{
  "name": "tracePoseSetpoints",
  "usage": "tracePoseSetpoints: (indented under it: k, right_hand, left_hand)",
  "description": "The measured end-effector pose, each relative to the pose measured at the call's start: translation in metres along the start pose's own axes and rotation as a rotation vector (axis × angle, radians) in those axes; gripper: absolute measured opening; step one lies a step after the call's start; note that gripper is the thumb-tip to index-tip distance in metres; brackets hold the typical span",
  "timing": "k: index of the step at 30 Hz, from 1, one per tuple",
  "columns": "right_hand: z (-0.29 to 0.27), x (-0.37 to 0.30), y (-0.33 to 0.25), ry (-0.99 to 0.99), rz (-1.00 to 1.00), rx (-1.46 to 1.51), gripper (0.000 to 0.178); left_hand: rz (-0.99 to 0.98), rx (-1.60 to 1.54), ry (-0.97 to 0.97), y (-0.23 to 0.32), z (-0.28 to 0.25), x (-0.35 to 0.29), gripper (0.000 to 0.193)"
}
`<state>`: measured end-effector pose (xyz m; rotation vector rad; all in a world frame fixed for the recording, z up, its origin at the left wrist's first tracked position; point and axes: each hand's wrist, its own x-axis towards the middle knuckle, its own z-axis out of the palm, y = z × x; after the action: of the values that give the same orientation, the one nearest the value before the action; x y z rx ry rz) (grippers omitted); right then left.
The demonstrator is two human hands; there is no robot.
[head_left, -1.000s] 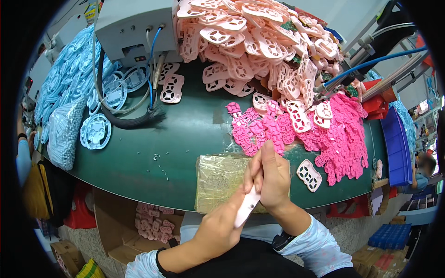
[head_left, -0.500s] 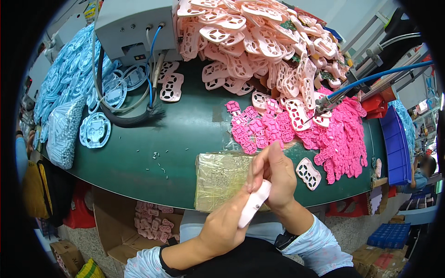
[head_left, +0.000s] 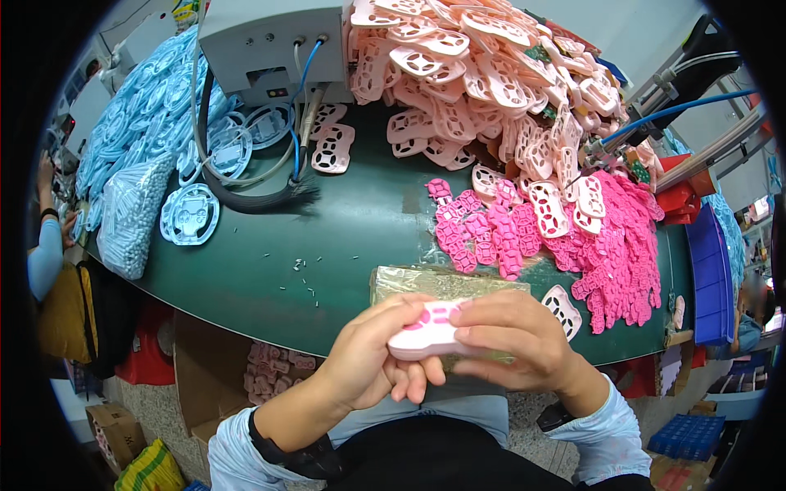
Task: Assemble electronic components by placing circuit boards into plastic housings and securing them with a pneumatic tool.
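Between both hands, above the front edge of the green table (head_left: 270, 221), is a pale pink game-controller-shaped plastic case (head_left: 417, 348) with bright pink buttons showing on top. My left hand (head_left: 364, 348) grips its left end, thumb along the upper edge and fingers curled beneath. My right hand (head_left: 520, 335) closes over the right end, fingertips against the top. Behind the hands lies a flat block wrapped in clear tape (head_left: 409, 282), partly hidden. A pale pink shell with openings (head_left: 562, 309) rests just beyond my right hand.
Pale pink shells (head_left: 458, 65) are heaped at the back, with bright pink button pieces (head_left: 610, 262) to their right. A grey machine box (head_left: 274, 49) with hoses stands back left, near blue plastic parts (head_left: 139, 106) and a bag of small pieces (head_left: 135, 217). Screws (head_left: 299, 263) lie scattered.
The case has turned from steeply tilted between my palms to nearly level, showing its bright pink buttons. My hands have moved apart to its two ends, and the view has shifted slightly.
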<state>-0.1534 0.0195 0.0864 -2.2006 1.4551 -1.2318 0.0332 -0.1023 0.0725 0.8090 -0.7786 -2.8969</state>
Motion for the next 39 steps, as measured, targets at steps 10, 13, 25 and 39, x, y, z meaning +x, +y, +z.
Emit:
tracePoseSetpoints:
  k: [10, 13, 25, 39]
  right_hand:
    - [0.013, -0.034, 0.018, -0.015, 0.317, 0.049, 0.039]
    - [0.014, -0.034, 0.017, 0.016, 0.389, 0.034, 0.042]
    - [-0.165, 0.067, 0.051, 0.915, 0.229, 0.069, 0.032]
    - [-0.111, 0.043, -0.098, 0.231, 0.318, 0.374, 0.028]
  left_hand:
    - [1.131, 1.644, 0.162, -0.026, -0.011, 0.011, 0.040]
    - [1.159, 1.615, 0.174, -0.025, -0.010, 0.019, 0.034]
    - [0.790, 1.622, 0.157, -0.022, -0.013, 0.018, 0.037]
    - [0.882, 1.582, 0.197, -0.039, -0.010, 0.025, 0.050]
